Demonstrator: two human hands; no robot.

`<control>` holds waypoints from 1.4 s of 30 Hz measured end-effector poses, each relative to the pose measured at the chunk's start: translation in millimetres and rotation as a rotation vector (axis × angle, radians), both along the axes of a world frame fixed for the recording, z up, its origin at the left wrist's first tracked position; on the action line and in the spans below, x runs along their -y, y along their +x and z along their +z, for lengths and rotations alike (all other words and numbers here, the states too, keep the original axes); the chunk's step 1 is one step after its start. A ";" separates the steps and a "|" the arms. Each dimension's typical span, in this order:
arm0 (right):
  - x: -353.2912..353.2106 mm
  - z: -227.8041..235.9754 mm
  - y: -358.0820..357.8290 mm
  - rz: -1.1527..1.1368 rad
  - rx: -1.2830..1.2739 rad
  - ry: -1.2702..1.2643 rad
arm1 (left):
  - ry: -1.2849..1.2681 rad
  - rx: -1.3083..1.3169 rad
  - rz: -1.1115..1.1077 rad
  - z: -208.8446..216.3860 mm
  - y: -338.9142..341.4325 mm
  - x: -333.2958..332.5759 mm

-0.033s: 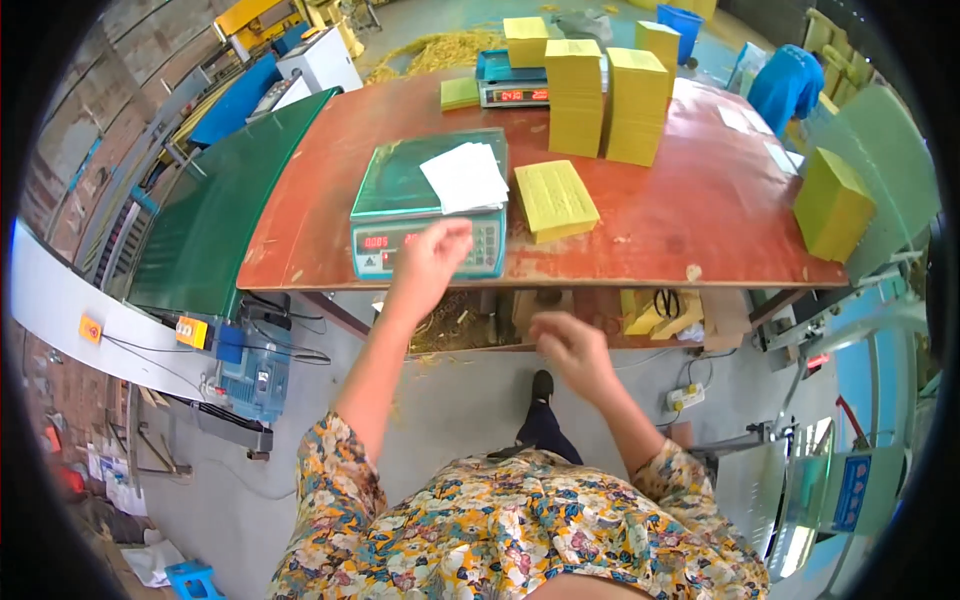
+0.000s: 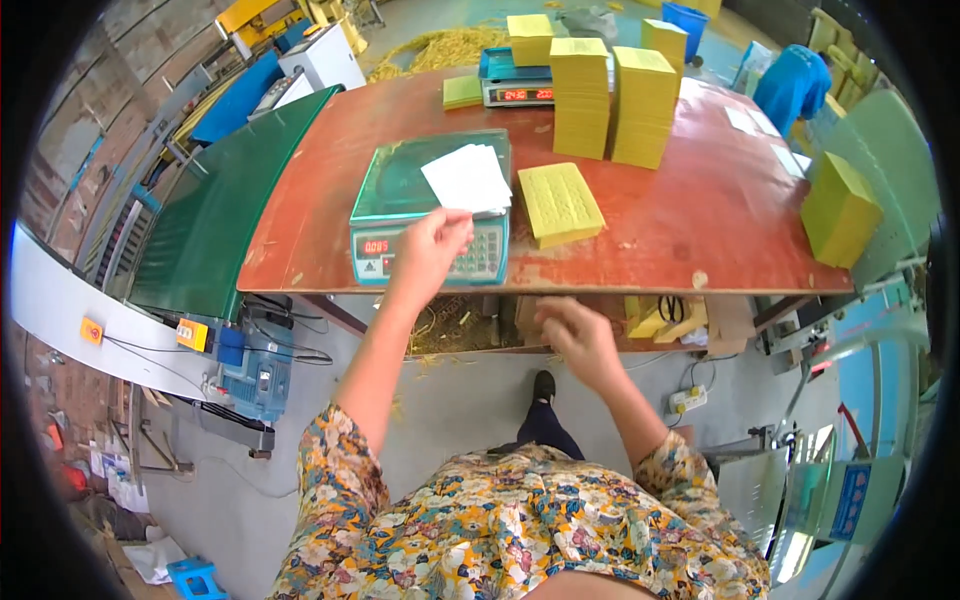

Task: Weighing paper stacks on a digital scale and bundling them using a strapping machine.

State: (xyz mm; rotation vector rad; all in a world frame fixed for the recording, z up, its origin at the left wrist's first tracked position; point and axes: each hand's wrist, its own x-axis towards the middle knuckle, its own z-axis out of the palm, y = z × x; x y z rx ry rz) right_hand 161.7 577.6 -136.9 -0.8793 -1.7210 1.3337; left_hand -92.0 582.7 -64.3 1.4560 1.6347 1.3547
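White paper sheets (image 2: 468,178) lie loosely stacked on the pan of a teal weighing scale (image 2: 385,190). My left hand (image 2: 430,245) is over the scale's front panel, its fingertips pinched together at the near edge of the sheets. Whether a sheet is between those fingers I cannot make out. Just in front of the table edge, my right hand (image 2: 582,345) hangs in the air with loosely bent fingers, nothing visible in it. A block of yellow paper sheets (image 2: 560,200) lies right of the scale.
The red tabletop (image 2: 690,240) also carries tall yellow paper stacks (image 2: 580,100), a second scale (image 2: 515,95) and another yellow stack (image 2: 838,210) at the right. A green conveyor belt (image 2: 215,210) runs at the left. A person in blue (image 2: 790,85) bends beyond the table.
My left hand has shifted slightly up toward the near edge of the white sheets. My right hand has moved only a little. The sheets and stacks stay in place.
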 end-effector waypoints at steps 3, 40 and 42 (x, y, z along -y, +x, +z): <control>-94.9 -7.6 -33.6 -0.074 0.077 0.142 | -0.044 0.127 0.069 -0.7 -23.3 -73.6; -196.5 14.5 -175.7 0.108 -0.289 -0.213 | -0.278 0.853 -0.035 -52.1 -92.3 -148.7; -196.2 14.0 -175.8 0.113 -0.296 -0.216 | -0.281 0.838 -0.030 -50.9 -92.8 -147.6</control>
